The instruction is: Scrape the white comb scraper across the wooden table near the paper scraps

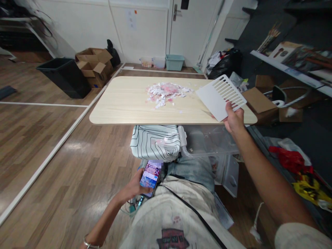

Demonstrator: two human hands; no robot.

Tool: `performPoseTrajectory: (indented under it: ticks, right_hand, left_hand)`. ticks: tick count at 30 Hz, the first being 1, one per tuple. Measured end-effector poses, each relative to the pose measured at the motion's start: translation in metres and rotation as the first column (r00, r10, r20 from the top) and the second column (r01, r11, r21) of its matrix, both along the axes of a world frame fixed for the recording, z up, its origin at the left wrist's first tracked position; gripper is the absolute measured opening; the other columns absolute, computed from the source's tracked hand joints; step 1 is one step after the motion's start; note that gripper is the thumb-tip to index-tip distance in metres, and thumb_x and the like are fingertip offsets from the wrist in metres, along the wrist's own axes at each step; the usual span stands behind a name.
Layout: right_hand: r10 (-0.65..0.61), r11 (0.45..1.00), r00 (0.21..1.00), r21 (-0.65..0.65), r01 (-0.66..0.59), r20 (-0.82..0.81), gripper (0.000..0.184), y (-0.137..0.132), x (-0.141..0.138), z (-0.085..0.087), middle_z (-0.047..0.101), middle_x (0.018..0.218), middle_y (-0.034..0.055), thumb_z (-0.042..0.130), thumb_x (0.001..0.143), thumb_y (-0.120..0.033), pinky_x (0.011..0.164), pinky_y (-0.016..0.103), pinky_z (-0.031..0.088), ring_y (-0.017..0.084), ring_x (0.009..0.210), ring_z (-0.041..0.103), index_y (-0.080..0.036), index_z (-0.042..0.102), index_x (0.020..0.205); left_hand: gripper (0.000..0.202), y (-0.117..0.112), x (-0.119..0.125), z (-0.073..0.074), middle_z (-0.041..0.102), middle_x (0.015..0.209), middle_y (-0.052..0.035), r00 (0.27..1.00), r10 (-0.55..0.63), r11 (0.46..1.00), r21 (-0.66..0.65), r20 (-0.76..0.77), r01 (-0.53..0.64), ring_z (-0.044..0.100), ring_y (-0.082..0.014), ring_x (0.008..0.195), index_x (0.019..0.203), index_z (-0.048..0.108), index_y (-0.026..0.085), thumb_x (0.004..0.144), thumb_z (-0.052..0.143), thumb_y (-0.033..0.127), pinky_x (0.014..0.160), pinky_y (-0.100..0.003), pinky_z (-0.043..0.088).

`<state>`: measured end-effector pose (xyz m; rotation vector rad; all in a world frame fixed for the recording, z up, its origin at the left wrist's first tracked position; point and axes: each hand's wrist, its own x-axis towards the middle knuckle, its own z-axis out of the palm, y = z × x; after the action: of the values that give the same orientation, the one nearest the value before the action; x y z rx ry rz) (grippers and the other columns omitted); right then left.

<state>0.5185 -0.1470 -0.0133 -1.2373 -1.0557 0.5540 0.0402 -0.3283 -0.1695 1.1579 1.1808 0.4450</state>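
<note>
My right hand (233,119) is closed on the near corner of a flat white plastic comb-like scraper (220,97), held above the right end of a low light-wood table (124,103). A pile of torn white and pink paper scraps (166,92) lies on the table's middle, left of the scraper. My left hand (132,188) holds a lit smartphone (150,177) in my lap, thumb on its screen.
A patterned cushion (155,142) and a clear plastic bin (210,140) sit under the table's near edge. Cardboard boxes (94,65) and a black bin (64,76) stand at left. A teal tub (174,62) is by the door; clutter and shelves fill the right.
</note>
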Motion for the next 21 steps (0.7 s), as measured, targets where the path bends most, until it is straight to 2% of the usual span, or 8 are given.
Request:
performPoseTrajectory:
  ticks: [3,6,9,15,21]
  right_hand:
    - [0.021,1.0,0.999,0.016,-0.022,0.047,0.071,0.001,0.001,0.0,0.076,0.118,0.0122,0.075,0.07,-0.083,0.076,0.054,0.068,0.037,0.112,0.074,-0.026,0.066,0.113]
    - [0.043,0.998,0.992,0.04,-0.048,0.119,0.069,0.002,0.001,0.0,0.077,0.115,0.0123,0.069,0.075,-0.084,0.076,0.054,0.068,0.036,0.112,0.075,-0.026,0.066,0.113]
    - [0.029,0.998,0.986,0.044,-0.036,0.162,0.07,0.001,0.001,0.0,0.077,0.115,0.0125,0.066,0.077,-0.085,0.075,0.054,0.068,0.036,0.108,0.076,-0.026,0.066,0.114]
    - [0.017,0.999,0.992,0.044,-0.022,0.123,0.071,0.0,0.001,0.0,0.077,0.115,0.0124,0.07,0.073,-0.085,0.076,0.053,0.068,0.036,0.108,0.076,-0.027,0.067,0.113]
    - [0.042,0.997,0.976,0.056,-0.055,0.212,0.071,-0.001,0.0,0.001,0.076,0.119,0.0124,0.061,0.08,-0.087,0.074,0.05,0.069,0.034,0.111,0.075,-0.027,0.066,0.117]
  left_hand:
    - [0.087,0.0,-0.002,-0.009,0.066,0.118,-0.0101,1.0,0.007,1.0,0.004,-0.001,-0.007,0.062,-0.0316,0.107,0.128,0.056,0.017,0.052,0.097,0.03,0.097,-0.043,0.051]
    - [0.088,0.0,-0.002,-0.011,0.066,0.119,-0.0118,1.0,0.008,0.999,0.042,-0.015,-0.008,0.062,-0.0322,0.109,0.129,0.056,0.016,0.053,0.098,0.03,0.098,-0.044,0.051]
    - [0.086,-0.001,0.0,-0.008,0.066,0.119,-0.0126,0.999,-0.004,0.998,0.064,-0.045,0.007,0.063,-0.0321,0.107,0.13,0.055,0.016,0.057,0.097,0.035,0.094,-0.043,0.053]
    - [0.085,-0.002,0.0,0.003,0.067,0.119,-0.0105,0.999,-0.019,0.997,0.068,-0.03,0.021,0.063,-0.0322,0.109,0.13,0.055,0.018,0.058,0.097,0.035,0.094,-0.04,0.053]
    - [0.087,-0.001,-0.001,0.005,0.066,0.12,-0.0111,0.999,-0.044,0.998,0.037,-0.012,0.044,0.063,-0.0308,0.105,0.133,0.053,0.017,0.06,0.096,0.037,0.093,-0.04,0.053]
